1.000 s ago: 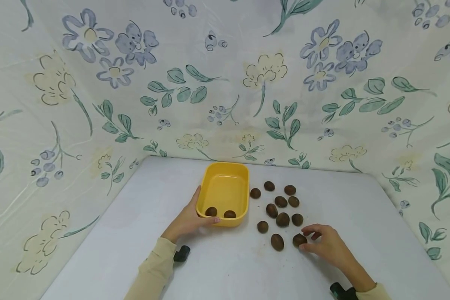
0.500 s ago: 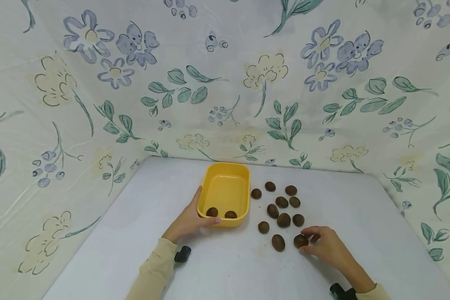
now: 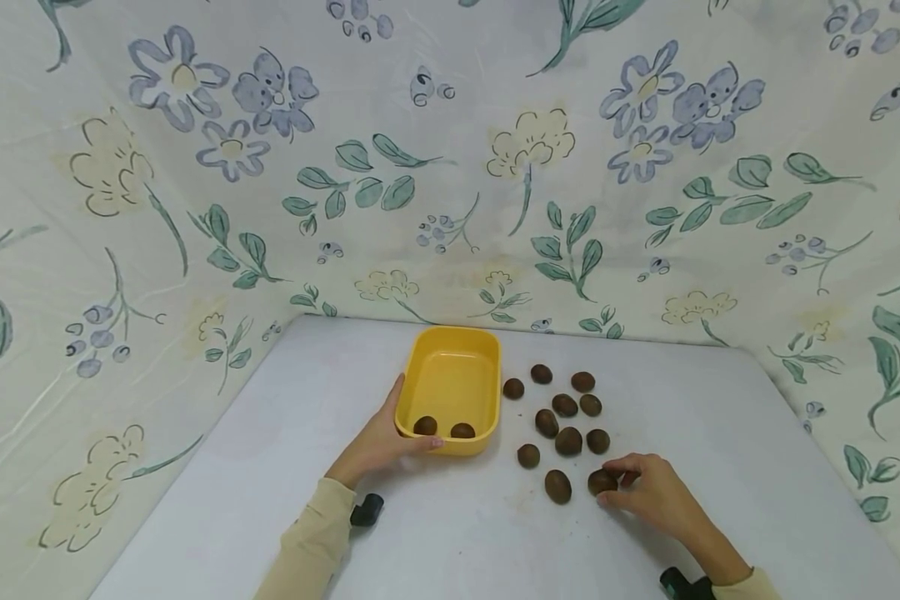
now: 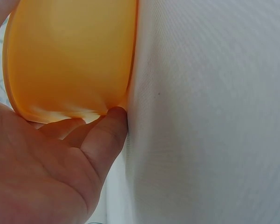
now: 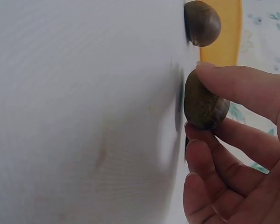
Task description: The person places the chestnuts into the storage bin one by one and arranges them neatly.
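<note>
The lower parts of two dark brown, rounded nuts are hidden by the near wall of a yellow, rectangular plastic box, in which they are placed. In the left wrist view this box is cut off by the upper edge, and its inside cannot be seen. Both beige sleeves are cut off at the bottom of the head view, and the black device at the right wrist is only partly shown.

By the left hand the near left corner of the box is gripped: the thumb is laid along the near rim, and the other fingers, partly covered, are set against the left wall. The right hand is stretched forward over the white table, and one brown, glossy nut is pinched between its thumb and fingers, to the right of the box. Whether this nut is touched by the table is hard to tell. Ten loose brown nuts are scattered between the box and this hand and farther back.
</note>
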`<state>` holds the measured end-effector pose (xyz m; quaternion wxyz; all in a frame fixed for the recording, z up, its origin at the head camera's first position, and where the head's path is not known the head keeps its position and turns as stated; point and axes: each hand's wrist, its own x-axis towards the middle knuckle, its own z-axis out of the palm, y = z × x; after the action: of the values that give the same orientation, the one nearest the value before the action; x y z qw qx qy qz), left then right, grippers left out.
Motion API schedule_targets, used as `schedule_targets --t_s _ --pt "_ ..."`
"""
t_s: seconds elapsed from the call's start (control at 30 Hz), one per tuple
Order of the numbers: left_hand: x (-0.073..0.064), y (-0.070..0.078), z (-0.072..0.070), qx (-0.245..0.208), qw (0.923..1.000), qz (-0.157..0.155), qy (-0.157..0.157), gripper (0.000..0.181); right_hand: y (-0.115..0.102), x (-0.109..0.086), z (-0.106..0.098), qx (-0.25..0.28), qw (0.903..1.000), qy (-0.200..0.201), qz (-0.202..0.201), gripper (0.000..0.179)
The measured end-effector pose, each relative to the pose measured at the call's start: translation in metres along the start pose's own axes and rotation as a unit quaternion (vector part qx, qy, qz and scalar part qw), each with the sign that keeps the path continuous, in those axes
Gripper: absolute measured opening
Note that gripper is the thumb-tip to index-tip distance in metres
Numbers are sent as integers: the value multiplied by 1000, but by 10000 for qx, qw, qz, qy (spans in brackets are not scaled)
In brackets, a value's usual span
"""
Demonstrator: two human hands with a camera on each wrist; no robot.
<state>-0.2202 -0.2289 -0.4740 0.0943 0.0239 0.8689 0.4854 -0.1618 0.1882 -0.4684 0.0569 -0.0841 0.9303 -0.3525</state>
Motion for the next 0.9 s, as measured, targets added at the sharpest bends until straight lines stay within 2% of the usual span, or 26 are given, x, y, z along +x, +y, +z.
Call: schedule_targets --t_s 0.23,0.9 --pt "-1 2 0 6 10000 9 -2 139 0 0 -4 369 9991 -36 -229 42" --pt "-1 -1 0 74 10000 22 31 139 -22 12 -4 801 9962 330 -47 41"
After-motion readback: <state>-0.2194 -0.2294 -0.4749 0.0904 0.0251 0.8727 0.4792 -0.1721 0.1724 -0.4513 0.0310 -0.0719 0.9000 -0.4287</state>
